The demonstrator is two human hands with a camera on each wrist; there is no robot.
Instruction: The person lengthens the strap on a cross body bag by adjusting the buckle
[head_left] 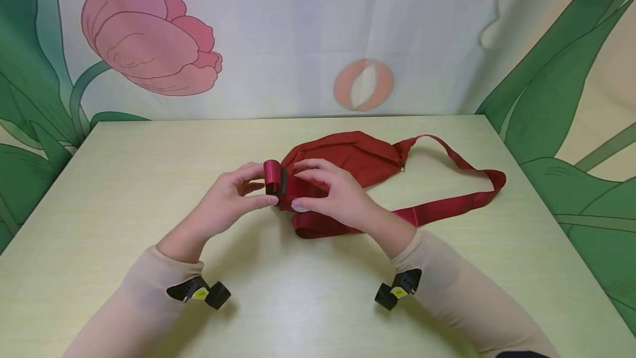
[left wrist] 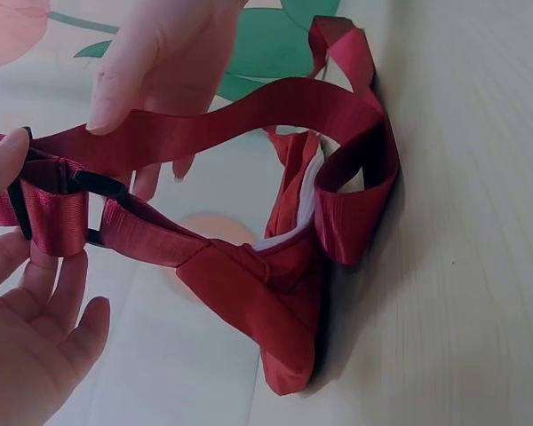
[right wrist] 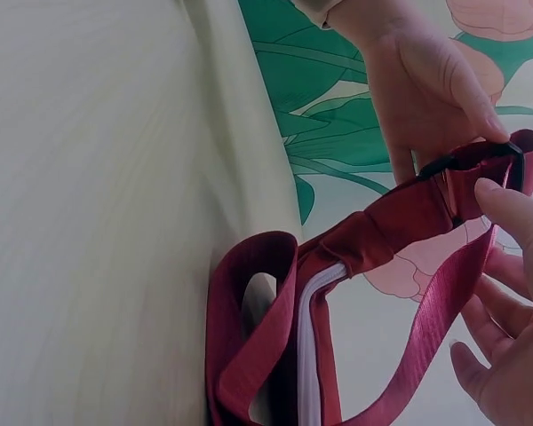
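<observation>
A dark red waist bag (head_left: 358, 156) lies mid-table, its long red strap (head_left: 472, 192) looping out to the right and back. Held just above the table at the bag's left end is a black buckle (head_left: 282, 180) with the strap folded through it. My left hand (head_left: 264, 184) pinches the folded strap loop at the buckle between thumb and fingers. My right hand (head_left: 300, 185) pinches the strap right beside the buckle. The left wrist view shows the buckle (left wrist: 98, 185), the lifted strap (left wrist: 249, 111) and the bag (left wrist: 266, 293). The right wrist view shows the buckle (right wrist: 466, 161) and strap (right wrist: 435, 328).
The pale yellow-green table (head_left: 124, 181) stands against a curtain printed with a pink flower (head_left: 149, 43) and green leaves. Small black cameras sit on both wrists (head_left: 199, 291).
</observation>
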